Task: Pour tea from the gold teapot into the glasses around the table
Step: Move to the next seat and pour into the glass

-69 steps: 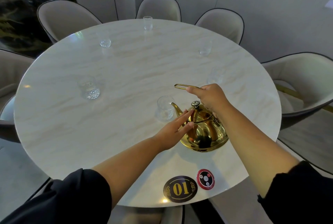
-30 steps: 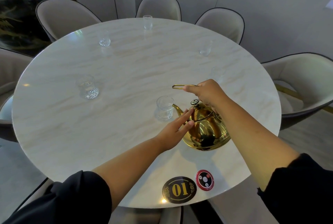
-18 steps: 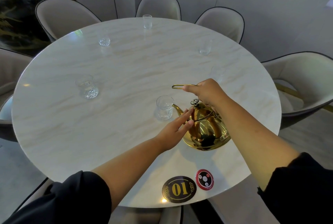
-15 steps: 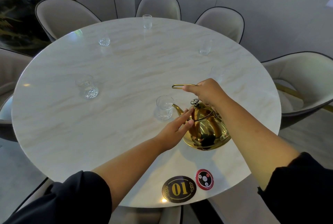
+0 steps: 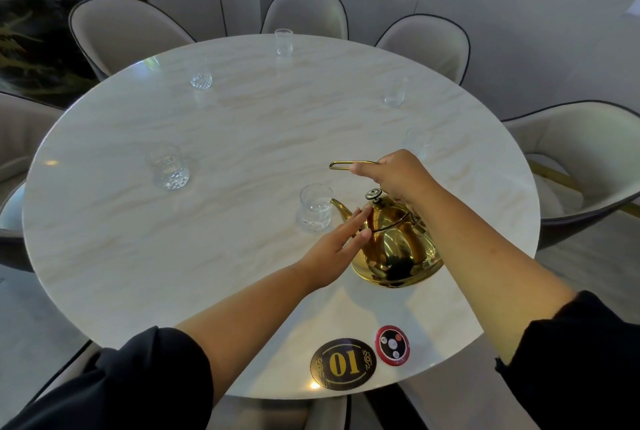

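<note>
The gold teapot (image 5: 394, 249) hangs tilted just above the near right part of the round marble table (image 5: 242, 138), its spout over the rim of the nearest glass (image 5: 315, 206), which holds some clear liquid. My right hand (image 5: 398, 176) grips the teapot's wire handle from above. With straight fingers my left hand (image 5: 337, 246) presses against the pot's left side near the lid. Other glasses stand around the table: one at the left (image 5: 168, 166), one at the far left (image 5: 201, 78), one at the far edge (image 5: 284, 42), one at the far right (image 5: 394, 93).
Beige chairs (image 5: 304, 12) ring the table. A black oval "01" plate (image 5: 343, 364) and a round red-and-black disc (image 5: 392, 344) lie at the near edge. Another faint glass (image 5: 417, 140) stands just beyond my right hand.
The teapot has lifted and tipped slightly toward the nearest glass since the earliest frame. Both hands keep their hold; over the last second almost nothing has moved.
</note>
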